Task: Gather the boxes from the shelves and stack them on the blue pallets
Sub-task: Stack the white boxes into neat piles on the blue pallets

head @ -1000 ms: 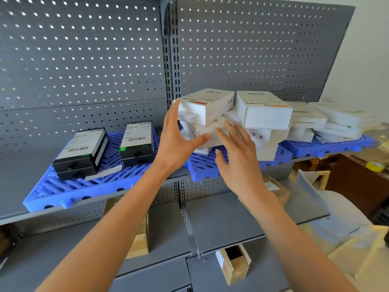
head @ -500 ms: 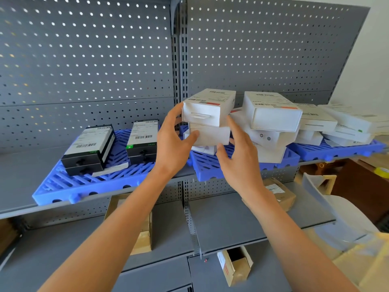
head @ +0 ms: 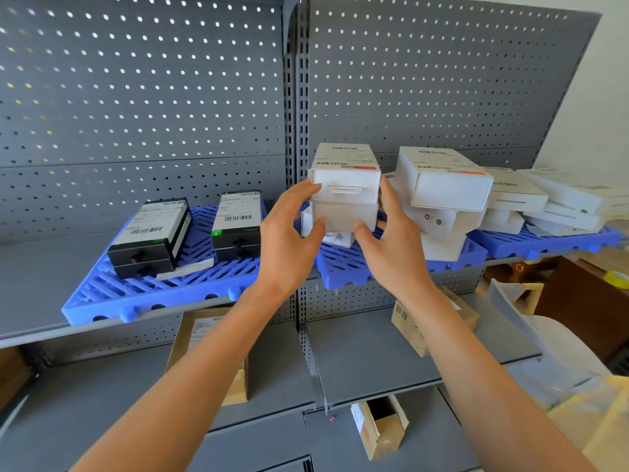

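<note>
Two hands are on the same little pile here. The left hand (head: 289, 233) and right hand (head: 394, 240) press in from either side on a stack of two white boxes (head: 344, 189), fingers (head: 303, 190) wrapped on the left edge and thumbs tucked under the lower box. So both hands are grasping that pair, one box sitting square on top of the other, barcode label up. The pair sits over the left end of the middle blue pallet (head: 357, 267), with another small white box (head: 337, 238) underneath; can't tell if the pair is touching it or lifted off.

Just to the right there's a messier heap of white boxes (head: 442, 185), the top one tilted, touching or nearly touching the right hand's knuckles. Further right, more flat white boxes (head: 544, 199) lie on a third blue pallet (head: 551, 241).

On the left blue pallet (head: 136, 294) sit two stacks of black boxes (head: 153, 236) with white labels, well apart from the hands. All pallets rest on a grey shelf (head: 34, 284) with pegboard backing. Lower shelves hold a few brown cardboard boxes (head: 408, 325).
</note>
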`<state>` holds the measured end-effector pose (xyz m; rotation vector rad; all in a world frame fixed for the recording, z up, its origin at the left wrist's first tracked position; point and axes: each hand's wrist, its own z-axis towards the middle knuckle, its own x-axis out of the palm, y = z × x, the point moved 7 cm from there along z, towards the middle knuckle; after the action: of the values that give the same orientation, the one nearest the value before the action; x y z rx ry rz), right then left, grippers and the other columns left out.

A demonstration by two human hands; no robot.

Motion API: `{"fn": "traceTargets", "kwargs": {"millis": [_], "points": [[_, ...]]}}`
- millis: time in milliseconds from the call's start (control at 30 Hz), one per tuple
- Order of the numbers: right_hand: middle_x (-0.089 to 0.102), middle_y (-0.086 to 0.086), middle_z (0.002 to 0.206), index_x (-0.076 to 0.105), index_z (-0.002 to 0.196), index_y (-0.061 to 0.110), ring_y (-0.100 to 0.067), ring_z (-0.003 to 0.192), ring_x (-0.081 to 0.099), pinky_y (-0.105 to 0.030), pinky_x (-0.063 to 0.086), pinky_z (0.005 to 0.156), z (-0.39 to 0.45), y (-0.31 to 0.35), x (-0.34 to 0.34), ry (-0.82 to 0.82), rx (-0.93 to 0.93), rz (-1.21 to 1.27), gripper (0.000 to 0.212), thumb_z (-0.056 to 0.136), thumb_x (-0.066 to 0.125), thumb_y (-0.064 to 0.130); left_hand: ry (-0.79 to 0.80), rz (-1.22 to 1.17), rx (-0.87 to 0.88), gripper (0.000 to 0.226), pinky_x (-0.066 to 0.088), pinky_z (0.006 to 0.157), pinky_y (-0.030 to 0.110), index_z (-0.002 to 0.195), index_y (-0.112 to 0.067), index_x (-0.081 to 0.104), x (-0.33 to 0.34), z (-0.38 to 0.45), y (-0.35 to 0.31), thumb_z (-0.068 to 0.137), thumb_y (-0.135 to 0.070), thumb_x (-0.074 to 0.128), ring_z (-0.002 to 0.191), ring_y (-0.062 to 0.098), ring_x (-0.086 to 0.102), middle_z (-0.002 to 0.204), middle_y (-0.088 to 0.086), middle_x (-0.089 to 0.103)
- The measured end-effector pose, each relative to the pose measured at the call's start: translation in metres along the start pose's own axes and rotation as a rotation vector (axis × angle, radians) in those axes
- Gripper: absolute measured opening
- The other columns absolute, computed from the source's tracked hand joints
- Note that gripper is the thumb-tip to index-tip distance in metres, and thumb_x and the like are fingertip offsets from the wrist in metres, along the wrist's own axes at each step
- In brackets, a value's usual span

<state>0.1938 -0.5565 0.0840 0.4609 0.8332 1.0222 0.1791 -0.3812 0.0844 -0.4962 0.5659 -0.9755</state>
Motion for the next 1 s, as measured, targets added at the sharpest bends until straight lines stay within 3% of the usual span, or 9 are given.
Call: {"fn": "traceTargets", "kwargs": {"millis": [367, 567, 800, 1000], "points": [[0.059, 0.011, 0.129, 0.025, 0.154, 0.034, -0.009, 0.107, 0.064, -0.041, 0.058, 0.089, 0.002, -0.005, 0.0, 0.024, 0.03, 0.011, 0.073, 0.093, 0.058, 0.011, 0.024, 0.023, 0.015, 0.051, 0.047, 0.104, 0.032, 0.135, -0.02, 0.059, 0.003, -0.007, -0.004, 0.088, -0.004, 0.07, 0.133, 0.007, 0.05, 0.145, -0.006, 0.054], [0.061, 0.01, 0.128, 0.025, 0.155, 0.032, -0.008, 0.107, 0.064, -0.04, 0.057, 0.09, 0.003, -0.006, 0.0, 0.033, 0.032, 0.027, 0.073, 0.093, 0.057, 0.011, 0.032, 0.032, 0.006, 0.053, 0.047, 0.099, 0.023, 0.138, -0.019, 0.057, 0.002, -0.007, -0.005, 0.089, -0.005, 0.07, 0.132, 0.005, 0.049, 0.146, -0.006, 0.053], [0.059, 0.01, 0.128, 0.022, 0.157, 0.032, -0.005, 0.107, 0.062, -0.039, 0.057, 0.091, 0.005, -0.008, 0.0, 0.039, 0.048, 0.024, 0.075, 0.093, 0.058, 0.013, 0.028, -0.017, -0.066, 0.058, 0.052, 0.097, 0.031, 0.142, -0.022, 0.052, 0.004, -0.007, -0.004, 0.089, -0.008, 0.071, 0.126, 0.004, 0.054, 0.138, -0.009, 0.058], [0.055, 0.01, 0.137, 0.021, 0.156, 0.033, -0.007, 0.116, 0.06, -0.041, 0.056, 0.094, 0.003, -0.014, 0.003, 0.055, 0.075, 0.056, 0.077, 0.091, 0.058, 0.016, 0.031, -0.037, -0.096, 0.057, 0.047, 0.094, 0.016, 0.142, -0.024, 0.051, 0.003, -0.008, -0.005, 0.09, -0.01, 0.069, 0.126, 0.001, 0.052, 0.137, -0.012, 0.058]]}}
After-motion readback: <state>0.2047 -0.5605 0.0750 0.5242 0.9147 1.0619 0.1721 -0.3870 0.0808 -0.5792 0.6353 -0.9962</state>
